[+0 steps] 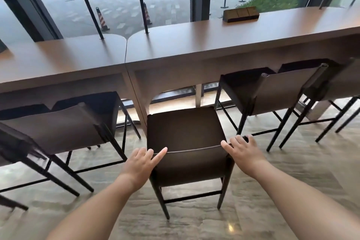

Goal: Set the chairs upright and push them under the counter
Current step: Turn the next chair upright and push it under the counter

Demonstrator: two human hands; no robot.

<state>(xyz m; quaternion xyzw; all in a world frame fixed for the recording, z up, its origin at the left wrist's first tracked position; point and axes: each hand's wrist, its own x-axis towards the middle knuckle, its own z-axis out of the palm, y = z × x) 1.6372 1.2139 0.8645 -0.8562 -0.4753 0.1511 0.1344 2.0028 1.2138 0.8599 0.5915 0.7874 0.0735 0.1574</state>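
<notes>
A dark brown chair (pixel 185 128) stands upright on the floor right in front of me, its seat edge close to the long brown counter (pixel 175 45). My left hand (pixel 140 163) rests on the left corner of its backrest top, fingers spread. My right hand (pixel 243 152) lies on the right corner of the backrest, fingers spread over the edge. A chair on the left (pixel 64 126) and a chair on the right (pixel 272 91) stand upright with their seats under the counter.
Another chair (pixel 335 84) shows at the far right and part of one at the far left (pixel 13 148). A small wooden block (pixel 241 14) sits on the counter. Thin black posts (pixel 142 6) rise from the counter. Large windows stand behind; the floor is polished stone.
</notes>
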